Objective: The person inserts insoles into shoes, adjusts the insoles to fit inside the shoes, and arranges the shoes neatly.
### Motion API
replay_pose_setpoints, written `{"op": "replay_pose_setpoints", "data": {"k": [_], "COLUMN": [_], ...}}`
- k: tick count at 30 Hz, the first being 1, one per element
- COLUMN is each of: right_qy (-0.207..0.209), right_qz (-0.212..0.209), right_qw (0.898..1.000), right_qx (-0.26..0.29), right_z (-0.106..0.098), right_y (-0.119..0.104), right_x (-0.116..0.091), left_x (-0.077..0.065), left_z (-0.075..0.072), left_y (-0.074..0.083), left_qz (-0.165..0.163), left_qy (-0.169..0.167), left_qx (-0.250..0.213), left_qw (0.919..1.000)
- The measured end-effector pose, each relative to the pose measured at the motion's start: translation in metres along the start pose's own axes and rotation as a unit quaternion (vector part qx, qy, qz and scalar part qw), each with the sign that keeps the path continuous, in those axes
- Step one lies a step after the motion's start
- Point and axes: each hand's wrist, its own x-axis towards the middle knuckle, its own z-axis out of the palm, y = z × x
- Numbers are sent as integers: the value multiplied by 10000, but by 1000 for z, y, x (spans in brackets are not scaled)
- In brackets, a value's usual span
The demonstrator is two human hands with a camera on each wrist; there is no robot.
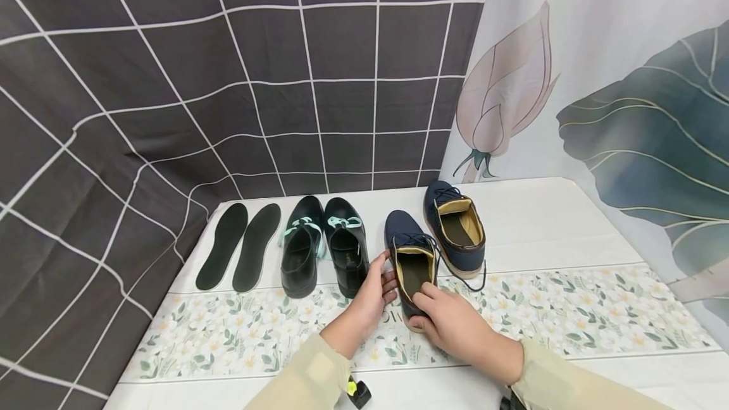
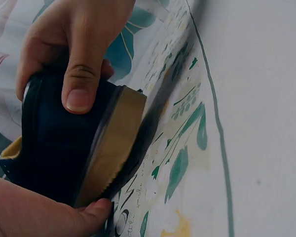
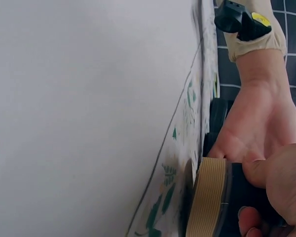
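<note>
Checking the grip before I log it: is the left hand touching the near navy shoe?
Touching. The head view shows the left hand against the side of the near navy shoe; the left wrist view shows its thumb pressed on the shoe's heel.

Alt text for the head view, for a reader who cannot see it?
Both hands, left hand and right hand, grip a navy shoe on a white table; its mate, two black shoes and two dark insoles lie alongside.

even bright light, soft shadows; wide-angle bending; wrist views blurred.
</note>
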Motion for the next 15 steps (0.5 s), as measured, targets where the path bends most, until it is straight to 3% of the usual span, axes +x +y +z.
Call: {"op": "replay_pose_setpoints", "data": {"k": [6, 15], "right_qy": [72, 124], "right_qz": [-75, -331], "right_qw": [9999, 9994], "right_qx": [30, -28], "right_z": [-10, -29], "right_y": [1, 0], "right_x": [-2, -7], "left_x": [-3, -13], "left_z": [-7, -12], "left_y": [-2, 2], "left_qz": [-73, 92], "left_qy": [-623, -1408], "left_qx": [-564, -1242], "left_qw": [9964, 9822]}}
